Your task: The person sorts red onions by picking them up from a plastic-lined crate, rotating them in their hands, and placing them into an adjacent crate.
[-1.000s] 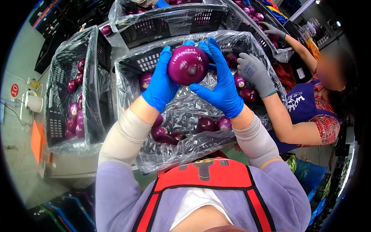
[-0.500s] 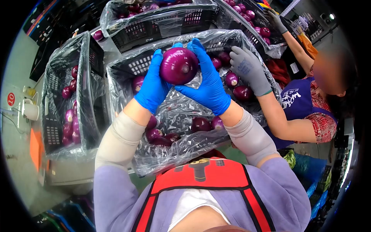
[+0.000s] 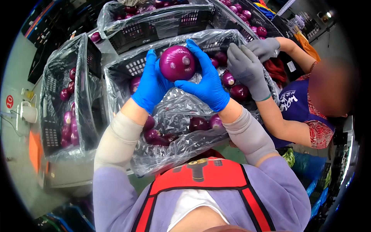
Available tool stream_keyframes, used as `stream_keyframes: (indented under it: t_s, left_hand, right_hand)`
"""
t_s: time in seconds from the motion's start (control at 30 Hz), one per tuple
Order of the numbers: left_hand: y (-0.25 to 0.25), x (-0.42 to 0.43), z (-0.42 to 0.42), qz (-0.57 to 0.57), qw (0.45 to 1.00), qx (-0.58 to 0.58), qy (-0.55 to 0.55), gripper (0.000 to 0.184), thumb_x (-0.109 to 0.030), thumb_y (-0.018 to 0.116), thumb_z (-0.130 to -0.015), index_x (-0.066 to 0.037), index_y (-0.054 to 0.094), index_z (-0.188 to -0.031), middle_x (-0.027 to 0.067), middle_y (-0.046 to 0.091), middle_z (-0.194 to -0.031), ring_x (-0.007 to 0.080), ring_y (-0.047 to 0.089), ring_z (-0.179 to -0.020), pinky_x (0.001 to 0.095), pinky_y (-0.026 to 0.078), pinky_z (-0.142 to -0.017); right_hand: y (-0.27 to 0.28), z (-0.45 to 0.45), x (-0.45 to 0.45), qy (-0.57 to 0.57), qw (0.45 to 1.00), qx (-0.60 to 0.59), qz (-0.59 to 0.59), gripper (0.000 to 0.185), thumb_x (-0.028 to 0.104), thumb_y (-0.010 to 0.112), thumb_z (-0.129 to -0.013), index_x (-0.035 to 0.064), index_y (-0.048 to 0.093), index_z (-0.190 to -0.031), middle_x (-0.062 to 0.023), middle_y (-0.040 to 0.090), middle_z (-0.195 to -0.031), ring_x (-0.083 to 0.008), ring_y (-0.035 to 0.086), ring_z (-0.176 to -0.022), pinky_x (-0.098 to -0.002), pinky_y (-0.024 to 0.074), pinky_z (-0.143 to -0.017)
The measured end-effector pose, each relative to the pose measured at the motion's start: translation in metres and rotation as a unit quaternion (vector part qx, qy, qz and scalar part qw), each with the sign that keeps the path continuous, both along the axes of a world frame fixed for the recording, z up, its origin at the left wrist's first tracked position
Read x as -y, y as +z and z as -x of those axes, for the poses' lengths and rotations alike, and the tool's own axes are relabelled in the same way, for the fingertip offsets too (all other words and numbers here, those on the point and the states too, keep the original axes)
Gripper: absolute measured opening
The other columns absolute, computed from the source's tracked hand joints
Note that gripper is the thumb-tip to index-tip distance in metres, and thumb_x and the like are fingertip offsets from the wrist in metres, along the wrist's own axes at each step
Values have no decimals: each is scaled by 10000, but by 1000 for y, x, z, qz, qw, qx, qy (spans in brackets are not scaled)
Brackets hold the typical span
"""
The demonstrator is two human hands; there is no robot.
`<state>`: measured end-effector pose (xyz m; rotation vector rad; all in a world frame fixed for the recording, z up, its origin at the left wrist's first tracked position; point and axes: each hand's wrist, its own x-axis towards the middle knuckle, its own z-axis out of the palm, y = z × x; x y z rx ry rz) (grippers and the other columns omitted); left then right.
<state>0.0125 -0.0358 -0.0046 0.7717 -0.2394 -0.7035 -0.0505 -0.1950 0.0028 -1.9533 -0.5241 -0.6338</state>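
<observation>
A large, shiny purple onion [image 3: 177, 63] is held between my two blue-gloved hands, above the middle crate. My left hand [image 3: 153, 83] cups its left side and underside. On the other side, my right hand [image 3: 206, 79] has its fingers up along the onion's right edge and its thumb beneath. Under them, the plastic-lined black crate [image 3: 135, 67] holds several purple onions along its sides, among them a dark one [image 3: 198, 123] near the front and another [image 3: 239, 92] at the right.
A co-worker's gray-gloved hands [image 3: 247, 69] are over the crate's right side, close to my right hand. A narrow lined crate [image 3: 50, 133] with onions stands at the left. Another lined crate [image 3: 154, 29] is behind, and more onions [image 3: 261, 31] lie at the upper right.
The onion has turned slightly in my hands, its root spot now higher. The co-worker's far hand has come from the back crate to beside the other gray glove. The whole view has shifted a little.
</observation>
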Motion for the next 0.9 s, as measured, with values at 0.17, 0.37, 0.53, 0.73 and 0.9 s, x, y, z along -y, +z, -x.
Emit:
stream_keyframes:
  t_s: [0.17, 0.37, 0.53, 0.73, 0.9]
  left_hand:
    - [-5, 4, -12, -9, 999, -48, 4, 771, -677, 295, -891, -23, 485, -1252, 121, 639, -1058, 197, 646, -866, 283, 541, -713]
    - [-16, 1, -23, -230, 971, 65, 0, 446, -388, 553, -915, -66, 539, -1224, 74, 636, -960, 130, 602, -744, 229, 503, -660]
    - [-32, 0, -15, -301, 900, 311, -47, 428, -185, 641, -879, -5, 518, -1247, 88, 636, -1043, 130, 606, -897, 257, 497, -779]
    - [-53, -7, -19, -430, 778, 422, -174, 550, -395, 674, -820, -87, 549, -1258, 166, 655, -1042, 241, 630, -987, 331, 476, -882]
    - [-42, -4, -15, -456, 762, 418, -190, 542, -374, 678, -822, -90, 544, -1264, 175, 648, -1076, 244, 630, -996, 338, 480, -878]
  right_hand:
    - [-2, -5, 5, 117, 873, -207, -427, 748, 183, 752, -759, 61, 355, -1380, -104, 449, -1337, -227, 502, -1165, -341, 448, -962]
    - [-17, -14, 29, 283, 605, -347, -659, 742, 602, 479, -849, 45, 400, -1333, -201, 527, -1230, -320, 589, -1035, -404, 529, -811]
    - [-9, -14, 31, 285, 525, -364, -715, 763, 644, 484, -811, 67, 443, -1308, -178, 522, -1250, -309, 577, -1053, -390, 536, -769]
    - [10, -8, 39, 315, 521, -347, -713, 784, 631, 479, -815, 42, 411, -1326, -231, 501, -1254, -324, 583, -1028, -382, 534, -760]
    - [27, -8, 60, 370, 522, -292, -711, 812, 628, 489, -808, 9, 396, -1326, -236, 510, -1231, -290, 625, -935, -339, 537, -738]
